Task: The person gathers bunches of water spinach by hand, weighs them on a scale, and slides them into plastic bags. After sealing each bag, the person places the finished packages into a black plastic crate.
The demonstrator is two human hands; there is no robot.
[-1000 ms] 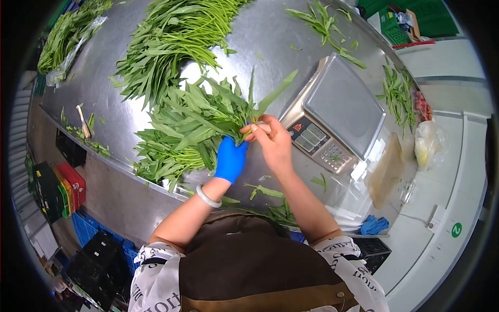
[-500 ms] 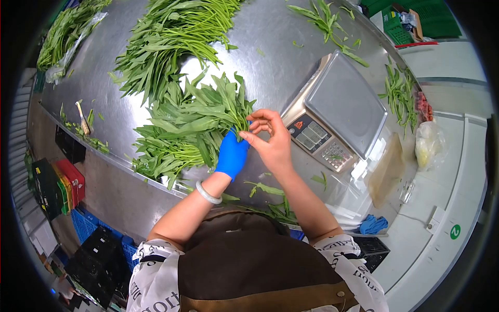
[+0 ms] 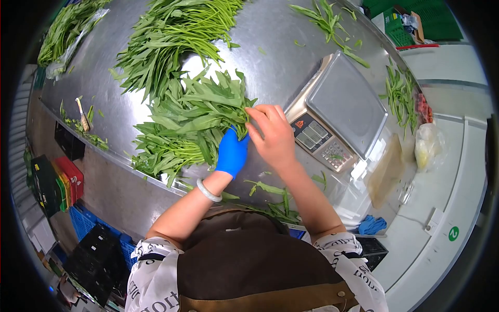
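My left hand (image 3: 232,152), in a blue glove, is closed around a bunch of long-leaved greens that look like water spinach (image 3: 213,104). The leaves fan up and to the left over the glove, and the fingers are partly hidden under them. My bare right hand (image 3: 273,136) is at the right edge of the same bunch, its fingers bent and closed on the leaf ends there. Beneath and to the left lies another bunch of water spinach (image 3: 169,148) on the metal table (image 3: 270,52).
A digital scale (image 3: 345,104) stands right of my hands. A large pile of greens (image 3: 182,36) lies at the back, with a bagged bunch (image 3: 70,39) at the far left. A knife (image 3: 82,115) lies near the left edge. Loose stems (image 3: 400,99) and a blue glove (image 3: 372,225) are at the right.
My right hand has moved slightly, turning its back more toward the camera, and its fingers have closed in on the leaf ends. My left hand stays in place on the bunch.
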